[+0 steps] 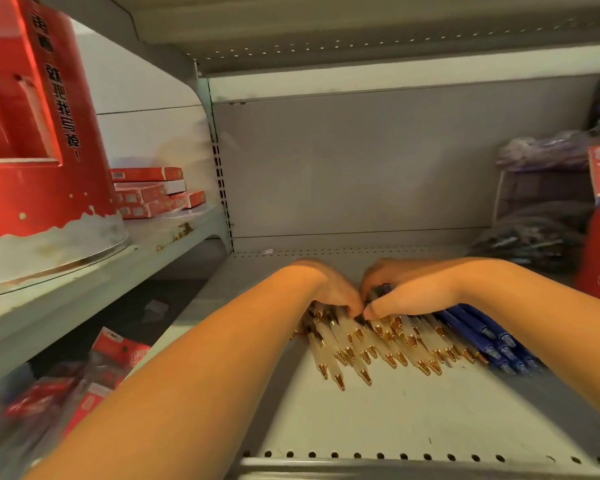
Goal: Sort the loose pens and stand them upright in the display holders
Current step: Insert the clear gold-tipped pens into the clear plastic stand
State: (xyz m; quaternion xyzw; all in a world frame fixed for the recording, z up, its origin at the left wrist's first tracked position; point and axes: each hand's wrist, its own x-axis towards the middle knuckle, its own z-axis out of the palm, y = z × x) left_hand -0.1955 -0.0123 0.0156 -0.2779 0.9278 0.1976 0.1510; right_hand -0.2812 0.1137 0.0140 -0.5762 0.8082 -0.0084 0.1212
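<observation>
Pens [371, 344] heaped mid-shelf [395, 417]; blue pens [482, 334] toward right edge. Long axes back-to-front, gold tips toward front edge, slightly fanned. Probably light, stiff, slick, prone to roll; take bunch round mid-barrel. Left hand [329, 289], right hand [406, 292] together over back ends; right grips pens, left's grip unclear.

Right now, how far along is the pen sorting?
Done: blue pens lie grouped right of the gold-tipped pens. In hand: the left hand and right hand curl round the gold-tipped pile's far ends. Left: every pen lies flat on the shelf; none stands in the red display holder.
</observation>
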